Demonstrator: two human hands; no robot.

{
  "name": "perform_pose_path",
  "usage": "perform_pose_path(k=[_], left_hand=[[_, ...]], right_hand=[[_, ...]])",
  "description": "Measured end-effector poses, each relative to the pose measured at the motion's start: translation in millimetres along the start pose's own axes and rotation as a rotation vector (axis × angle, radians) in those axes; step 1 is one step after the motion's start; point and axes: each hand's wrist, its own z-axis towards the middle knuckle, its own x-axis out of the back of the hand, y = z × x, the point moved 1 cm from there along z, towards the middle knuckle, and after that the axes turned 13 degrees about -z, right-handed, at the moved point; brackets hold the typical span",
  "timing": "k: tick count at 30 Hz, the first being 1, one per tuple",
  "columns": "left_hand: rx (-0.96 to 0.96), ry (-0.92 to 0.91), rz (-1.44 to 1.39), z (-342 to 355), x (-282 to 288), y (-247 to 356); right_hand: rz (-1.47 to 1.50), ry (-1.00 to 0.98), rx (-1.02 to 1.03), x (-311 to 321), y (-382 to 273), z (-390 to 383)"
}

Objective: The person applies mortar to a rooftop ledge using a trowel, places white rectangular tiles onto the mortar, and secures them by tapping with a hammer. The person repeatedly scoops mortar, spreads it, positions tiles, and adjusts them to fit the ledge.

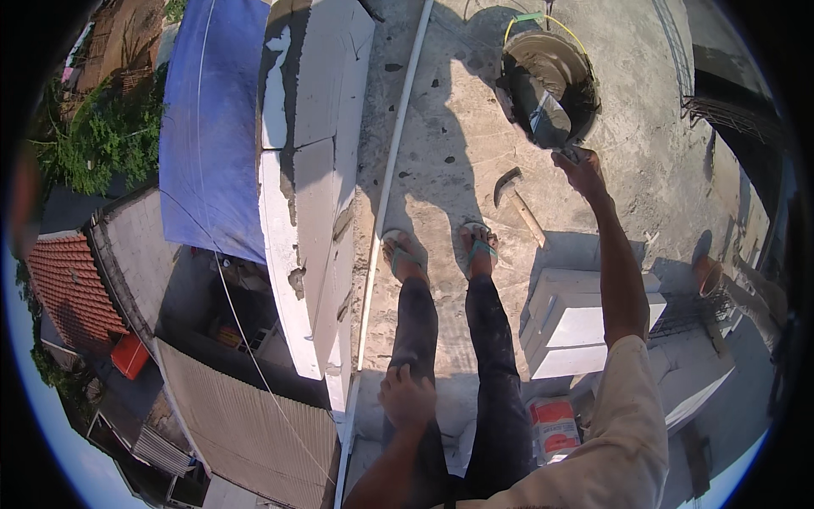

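My right hand [580,166] is closed round the handle of a trowel, and the trowel's blade [549,115] dips into a bucket [504,95]. Wet grey mortar [555,75] coats the bucket's inside and lies in its bottom. A yellow-green handle stands up at the bucket's far rim. My left hand [406,397] lies on my left leg near the knee, its fingers spread over the dark trousers, holding nothing. Between my feet and the bucket, a hammer [521,205] with a wooden handle rests on the concrete.
A wall of white blocks [318,182] runs along my left, with a white pipe [397,153] beside it. Beyond the wall lie a blue tarp [212,127] and lower roofs [246,416]. White blocks [566,327] and a red-and-white bag [555,427] are at my right.
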Motion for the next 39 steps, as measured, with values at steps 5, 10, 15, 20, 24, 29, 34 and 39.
perform_pose_path(k=[5,10,15,20,24,29,34,39], left_hand=[[-0.024,0.054,0.015,2.8,6.2,-3.9],[-0.037,0.061,-0.017,2.5,5.8,-14.2],[-0.013,0.025,-0.112,2.2,0.5,-18.0],[-0.011,0.053,-0.112,1.6,-5.3,-24.6],[0.022,0.043,-0.123,0.3,-7.1,-31.6],[-0.009,0.104,-0.172,1.3,-3.9,-36.3],[-0.007,0.154,-0.215,2.1,-5.0,-41.6],[0.019,0.13,-0.24,-0.9,-5.1,-46.3]], right_hand=[[0.067,-0.146,0.115,-81.9,-79.9,-52.2],[0.472,-0.25,0.371,-194.9,-165.4,-107.1],[0.162,-0.002,0.681,-262.1,-218.9,-123.2],[-0.238,0.131,0.878,-270.2,-205.3,-143.3],[-0.435,-0.002,0.948,-236.7,-205.0,-171.7],[-0.83,0.087,1.219,-213.6,-270.4,-162.1],[-1.236,0.29,1.304,-214.7,-327.8,-121.0],[-1.413,0.234,1.004,-189.2,-381.5,-115.0]])
